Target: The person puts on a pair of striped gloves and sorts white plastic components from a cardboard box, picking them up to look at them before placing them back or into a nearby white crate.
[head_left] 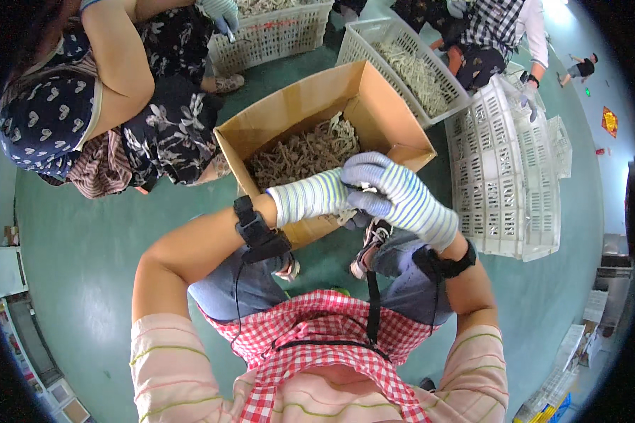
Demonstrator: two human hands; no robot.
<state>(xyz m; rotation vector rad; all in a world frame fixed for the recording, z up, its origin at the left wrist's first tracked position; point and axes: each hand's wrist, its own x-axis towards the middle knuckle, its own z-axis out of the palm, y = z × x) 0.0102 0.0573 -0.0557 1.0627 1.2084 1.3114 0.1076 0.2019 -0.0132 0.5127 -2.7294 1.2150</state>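
Note:
My left hand (314, 197) and my right hand (395, 194), both in white knit gloves with blue and green stripes, meet above the near edge of a cardboard box (307, 95). The right fingers are curled in a pinch, with a bit of something pale between them. Most of my left fingers are hidden behind the right hand. A small pale, twisted piece (346, 217) sticks out below the hands. Inside the box lies a heap of thin, crooked grey-brown pieces (296, 154) that look dried, with paler ones at the right end.
White plastic crates (490, 173) stand at the right. Beyond the box, another crate (441, 63) holds pale, stringy pieces, and a third (275, 42) stands at the far left. One person (162, 92) sits close at left, another (494, 32) at far right. The floor (99, 282) is green.

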